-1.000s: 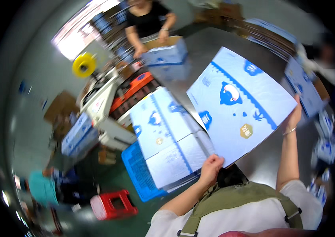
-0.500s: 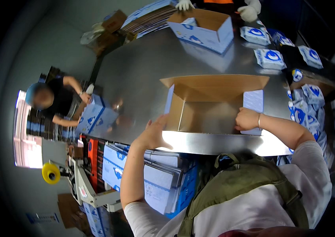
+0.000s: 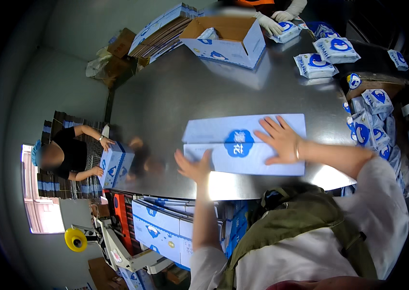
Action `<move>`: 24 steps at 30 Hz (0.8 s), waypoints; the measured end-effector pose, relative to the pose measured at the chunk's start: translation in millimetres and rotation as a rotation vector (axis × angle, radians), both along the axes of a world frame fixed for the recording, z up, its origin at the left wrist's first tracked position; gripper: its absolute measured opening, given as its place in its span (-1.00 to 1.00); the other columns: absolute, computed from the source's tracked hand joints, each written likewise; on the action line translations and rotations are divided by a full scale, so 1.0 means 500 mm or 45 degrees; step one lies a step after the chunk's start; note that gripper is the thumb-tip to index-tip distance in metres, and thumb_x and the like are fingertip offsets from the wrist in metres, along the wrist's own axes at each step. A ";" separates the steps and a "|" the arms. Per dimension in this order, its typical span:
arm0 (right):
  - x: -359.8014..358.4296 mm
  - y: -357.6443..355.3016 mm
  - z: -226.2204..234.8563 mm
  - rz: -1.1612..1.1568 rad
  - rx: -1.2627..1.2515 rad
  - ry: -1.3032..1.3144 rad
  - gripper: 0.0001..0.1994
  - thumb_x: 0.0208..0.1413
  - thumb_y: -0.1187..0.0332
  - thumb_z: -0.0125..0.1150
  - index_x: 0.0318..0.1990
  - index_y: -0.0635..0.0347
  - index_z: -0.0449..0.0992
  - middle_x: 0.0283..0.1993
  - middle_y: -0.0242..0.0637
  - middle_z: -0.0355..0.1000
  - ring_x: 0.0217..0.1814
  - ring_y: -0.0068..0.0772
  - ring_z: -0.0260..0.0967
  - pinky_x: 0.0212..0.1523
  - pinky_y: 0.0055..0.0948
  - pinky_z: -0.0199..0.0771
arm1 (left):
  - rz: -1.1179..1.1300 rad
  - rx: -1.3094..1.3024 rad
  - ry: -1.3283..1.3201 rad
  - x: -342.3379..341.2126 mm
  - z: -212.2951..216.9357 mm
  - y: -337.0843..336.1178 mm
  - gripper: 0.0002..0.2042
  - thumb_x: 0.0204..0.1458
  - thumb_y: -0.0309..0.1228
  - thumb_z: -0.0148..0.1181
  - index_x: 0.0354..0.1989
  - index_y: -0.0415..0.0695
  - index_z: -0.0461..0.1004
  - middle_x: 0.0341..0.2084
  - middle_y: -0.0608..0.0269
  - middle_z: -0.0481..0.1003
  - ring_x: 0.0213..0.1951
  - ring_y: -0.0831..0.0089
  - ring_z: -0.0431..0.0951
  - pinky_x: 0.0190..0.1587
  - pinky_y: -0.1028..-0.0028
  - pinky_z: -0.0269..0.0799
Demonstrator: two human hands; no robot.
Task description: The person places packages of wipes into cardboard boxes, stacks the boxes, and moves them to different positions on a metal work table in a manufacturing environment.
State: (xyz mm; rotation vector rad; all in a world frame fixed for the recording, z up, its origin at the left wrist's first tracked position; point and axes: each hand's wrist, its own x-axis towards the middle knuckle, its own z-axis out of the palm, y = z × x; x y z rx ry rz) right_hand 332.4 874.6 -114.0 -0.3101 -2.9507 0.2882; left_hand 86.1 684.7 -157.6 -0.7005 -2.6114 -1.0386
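Observation:
A light blue carton lies before me on the steel table, its long flaps folded down so that they meet in a seam. My right hand rests flat with spread fingers on the right part of the flaps. At the carton's near left corner is my left hand, fingers apart, touching the edge or close to it. Neither hand holds anything. What the carton contains is hidden by the flaps.
An open carton stands at the far side, where a co-worker's gloved hands touch a wipes pack. More packs lie at right. Another person handles a carton at left. Flattened cartons stand below the table edge.
The open carton before me is now covered by its folded flaps. My right hand came out onto the top. Across the table, the gloved hands moved down to a pack.

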 end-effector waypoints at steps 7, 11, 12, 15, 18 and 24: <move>0.254 0.056 -0.062 -0.074 -0.175 0.316 -0.29 0.03 -0.10 -0.05 0.28 0.10 0.07 0.38 -0.01 -0.15 0.42 0.04 -0.25 0.35 -0.01 -0.38 | -0.344 0.550 -1.784 0.223 -0.328 -0.149 -0.55 0.12 -0.12 -0.07 0.09 -0.14 0.20 0.00 0.15 0.31 -0.02 0.32 0.35 -0.02 0.36 0.32; 0.296 0.061 -0.121 -0.355 -0.492 0.725 -0.28 0.13 -0.12 -0.23 0.29 0.25 -0.02 0.38 -0.01 -0.16 0.44 -0.05 -0.27 0.36 -0.19 -0.33 | -0.969 0.515 -1.630 0.310 -0.205 0.021 -0.46 0.04 -0.28 0.15 0.16 -0.20 0.13 0.16 0.14 0.17 0.18 0.32 0.16 0.18 0.32 0.08; 0.270 0.050 -0.157 -0.451 -0.689 0.848 -0.28 0.16 -0.12 -0.28 0.29 0.29 -0.04 0.39 -0.01 -0.18 0.44 -0.09 -0.28 0.36 -0.26 -0.31 | -1.103 0.606 -1.421 0.282 -0.165 0.034 -0.48 0.02 -0.32 0.18 0.13 -0.22 0.16 0.14 0.16 0.21 0.16 0.32 0.21 0.16 0.32 0.14; 0.172 0.022 -0.362 -0.857 -0.941 0.436 -0.57 0.18 0.23 -0.23 0.09 0.33 0.27 0.06 0.11 0.30 0.13 0.10 0.22 0.17 -0.21 0.14 | -1.173 0.337 -0.805 0.209 0.039 0.029 -0.58 0.00 -0.39 0.18 0.05 -0.18 0.27 -0.19 0.04 0.48 -0.15 0.24 0.50 -0.11 0.32 0.39; 0.063 -0.091 -0.426 -0.930 -1.537 0.789 -0.58 0.07 0.30 -0.02 0.07 0.32 0.29 0.04 0.02 0.33 0.07 0.03 0.27 0.09 -0.17 0.20 | -1.212 -0.293 -0.231 0.216 0.183 0.032 -0.66 0.01 -0.36 0.09 -0.02 -0.13 0.30 -0.49 -0.07 0.51 -0.40 0.03 0.55 -0.31 0.19 0.44; 0.018 -0.121 -0.138 -0.992 -2.021 1.107 -0.10 -0.12 0.23 0.32 0.31 0.25 -0.14 0.23 -0.14 0.09 0.24 -0.28 0.05 0.17 -0.35 0.11 | -1.177 -0.734 -0.196 0.332 0.058 0.034 -0.65 0.01 -0.28 0.08 -0.04 -0.15 0.31 -0.57 -0.05 0.48 -0.49 -0.08 0.48 -0.39 0.09 0.38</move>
